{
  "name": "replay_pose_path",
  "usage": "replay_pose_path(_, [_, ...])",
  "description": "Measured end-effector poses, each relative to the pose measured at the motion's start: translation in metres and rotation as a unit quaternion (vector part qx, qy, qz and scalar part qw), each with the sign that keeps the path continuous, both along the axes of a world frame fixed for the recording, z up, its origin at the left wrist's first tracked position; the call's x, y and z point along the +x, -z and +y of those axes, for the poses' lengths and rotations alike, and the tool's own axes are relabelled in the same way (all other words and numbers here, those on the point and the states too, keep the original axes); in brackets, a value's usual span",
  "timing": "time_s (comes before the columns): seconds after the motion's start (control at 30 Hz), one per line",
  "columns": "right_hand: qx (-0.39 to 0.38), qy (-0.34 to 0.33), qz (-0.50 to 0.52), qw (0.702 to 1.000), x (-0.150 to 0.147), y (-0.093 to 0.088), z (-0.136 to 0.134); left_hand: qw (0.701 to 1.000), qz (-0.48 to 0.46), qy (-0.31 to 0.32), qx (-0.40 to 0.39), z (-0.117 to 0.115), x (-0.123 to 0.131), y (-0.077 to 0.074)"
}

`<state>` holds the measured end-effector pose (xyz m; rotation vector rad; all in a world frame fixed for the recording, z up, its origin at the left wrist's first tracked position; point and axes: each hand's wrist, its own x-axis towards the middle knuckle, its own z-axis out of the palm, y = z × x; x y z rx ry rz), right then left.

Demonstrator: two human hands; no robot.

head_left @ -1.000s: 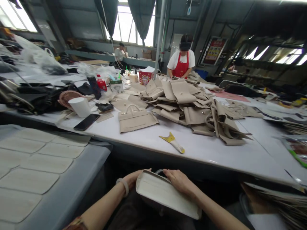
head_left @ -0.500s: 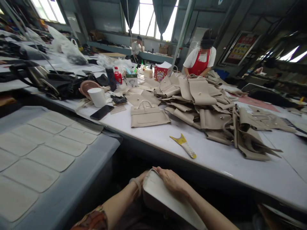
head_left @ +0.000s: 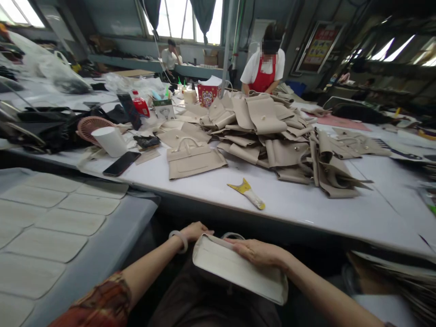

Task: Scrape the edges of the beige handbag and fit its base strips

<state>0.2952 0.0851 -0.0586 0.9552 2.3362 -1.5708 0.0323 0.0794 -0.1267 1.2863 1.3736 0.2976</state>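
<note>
Your left hand [head_left: 195, 230] and right hand [head_left: 259, 252] clasp the cream bag [head_left: 238, 274] below the near edge of the bench [head_left: 204, 193] — it lies flatter than a moment ago.

Cream bag [head_left: 238, 270] at six o'clock; beige pile [head_left: 272, 136] at one; yellow-and-cream scraper [head_left: 247, 193] centre; black phone [head_left: 121, 163] at ten; red apron [head_left: 263, 81] at twelve.

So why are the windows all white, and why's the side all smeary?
Head view: daylight burns the tall windows out to white; head view: the far right edge is smeared and streaky, likely lens stretch or motion; head view: the cream flat bag piece by the left hand and right hand looks fairly sharp, in dimmer light below the long white worktable.
</note>
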Motion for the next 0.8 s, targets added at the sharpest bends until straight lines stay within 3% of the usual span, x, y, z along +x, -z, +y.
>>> replay_pose_path(0.13, [-0.045,0.035,-0.037,0.998,0.057,-0.011,-0.005,0.995,-0.012,0.097,0.008,0.013,-0.008,-0.042])
replay_pose_path(0.23, [-0.094,0.065,-0.019,0.993,0.084,-0.012,-0.008,0.987,-0.010,0.163,0.006,0.010,-0.007,-0.061])
replay_pose_path(0.33, [-0.113,0.078,-0.010,0.990,0.084,-0.004,-0.008,0.982,0.011,0.188,0.007,0.009,-0.002,-0.063])
replay_pose_path(0.43, [-0.122,0.115,-0.004,0.986,0.062,0.009,-0.006,0.979,0.031,0.199,0.011,0.015,0.009,-0.056])
replay_pose_path(0.57, [-0.112,0.236,0.038,0.965,0.037,0.026,-0.003,0.976,0.056,0.204,0.057,0.018,0.030,-0.058])
replay_pose_path(0.67, [-0.089,0.405,0.095,0.905,0.050,0.038,-0.013,0.969,0.071,0.173,0.160,-0.001,0.043,-0.069])
replay_pose_path(0.73, [-0.072,0.535,0.135,0.831,0.067,0.051,-0.034,0.953,0.084,0.142,0.253,-0.024,0.052,-0.076])
replay_pose_path(0.8, [-0.084,0.651,0.161,0.737,0.077,0.070,-0.068,0.932,0.090,0.134,0.324,-0.049,0.062,-0.081])
